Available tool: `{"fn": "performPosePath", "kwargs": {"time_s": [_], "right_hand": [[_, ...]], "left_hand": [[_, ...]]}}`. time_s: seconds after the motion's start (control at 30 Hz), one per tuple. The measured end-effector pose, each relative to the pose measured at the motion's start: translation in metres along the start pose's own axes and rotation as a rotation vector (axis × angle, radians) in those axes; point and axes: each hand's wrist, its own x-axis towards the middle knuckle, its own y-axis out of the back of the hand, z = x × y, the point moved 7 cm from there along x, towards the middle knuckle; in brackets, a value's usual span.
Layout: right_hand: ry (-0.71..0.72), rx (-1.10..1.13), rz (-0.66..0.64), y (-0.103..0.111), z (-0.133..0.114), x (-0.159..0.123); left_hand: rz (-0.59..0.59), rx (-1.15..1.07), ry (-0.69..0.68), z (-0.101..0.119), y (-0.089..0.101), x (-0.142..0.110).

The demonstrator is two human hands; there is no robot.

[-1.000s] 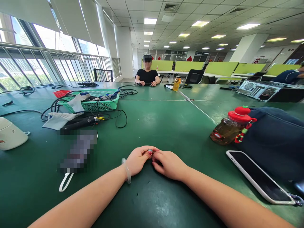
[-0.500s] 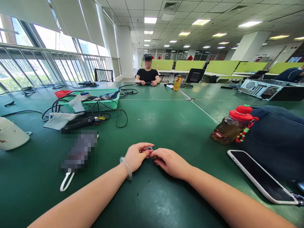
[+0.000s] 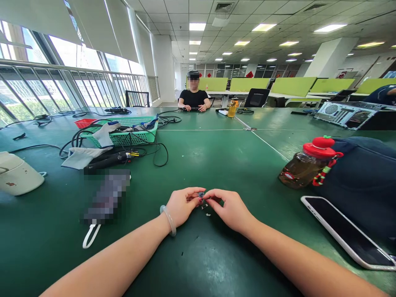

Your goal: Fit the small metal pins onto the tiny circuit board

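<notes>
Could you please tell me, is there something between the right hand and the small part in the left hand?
Nothing visible stands between the right hand and the small part in the left hand. A small white piece lies on the table nearer the wearer, outside that gap.

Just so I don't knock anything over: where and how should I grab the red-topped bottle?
I'd probably take the red-topped bottle around its rounded body, below the lid, from the left: the strap and dark bag crowd its right.
</notes>
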Motion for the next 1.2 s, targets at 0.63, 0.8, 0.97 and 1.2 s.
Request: {"fn": "performPosePath", "kwargs": {"time_s": [0.63,0.8,0.97,1.2], "right_hand": [[-0.138,0.195,0.027,-0.006,0.025,-0.001],[-0.122,0.220,-0.009,-0.010,0.022,0.000],[-0.127,0.237,-0.013,-0.010,0.021,0.000],[-0.096,0.207,-0.016,-0.008,0.017,-0.001]], "left_hand": [[-0.003,0.174,-0.073,0.013,0.002,-0.004],[-0.029,0.257,-0.096,0.016,0.000,-0.006],[-0.044,0.397,-0.151,0.021,-0.001,-0.007],[-0.046,0.628,-0.240,0.031,-0.004,-0.012]]}}
